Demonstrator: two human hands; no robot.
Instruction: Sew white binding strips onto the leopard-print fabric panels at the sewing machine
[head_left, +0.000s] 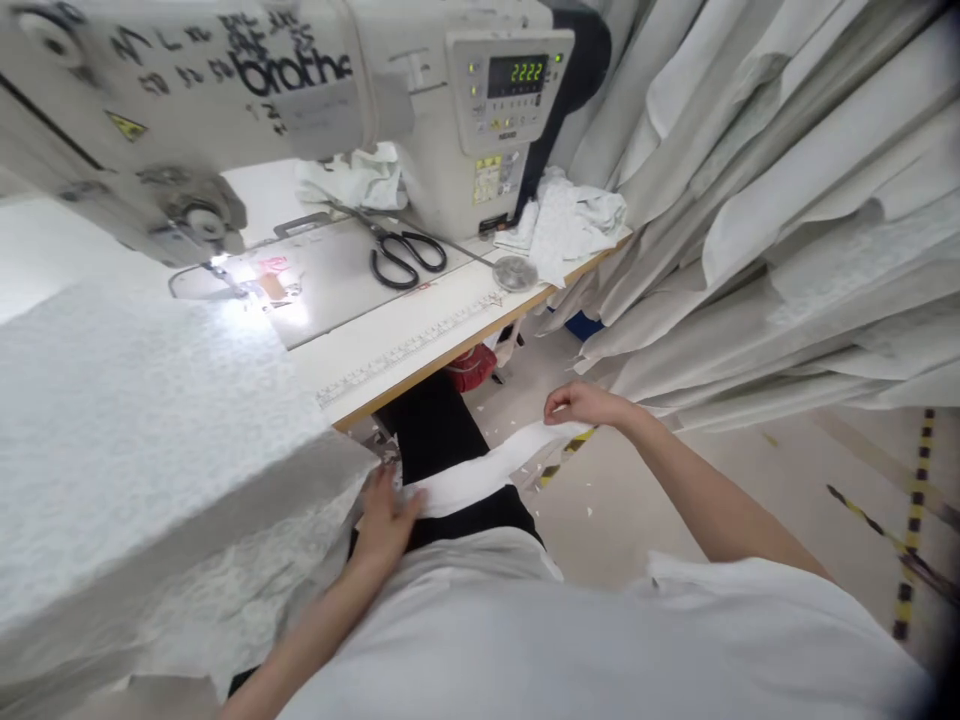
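Right now a narrow strip of white fabric (480,472) lies across the person's lap, soft and slightly creased, over black trousers (439,430). The right hand (589,405) is nearly closed, its curled fingers (562,402) pinching the strip's far end. The left hand (386,522) is open, with fingers spread, and rests at the near end of the strip, just beside a thick pile of white textured fabric (150,450). That pile spreads over the left side of the view and hangs down past the edge of a white sewing table (420,345), which has a measuring tape (405,350) along its front.

Behind it stands a Brother sewing machine (225,90), its display (517,75) reading 2222. Black-handled scissors (409,260) lie on the table near a round metal disc (515,272), and crumpled white cloth (570,225) sits beside the machine. Long pale fabric sheets (757,210) hang in folds at the right.

Under the table, a red bag (471,368) and a blue container (583,325) are partly hidden, so their contents cannot be seen. Small white scraps (589,510) dot the floor.
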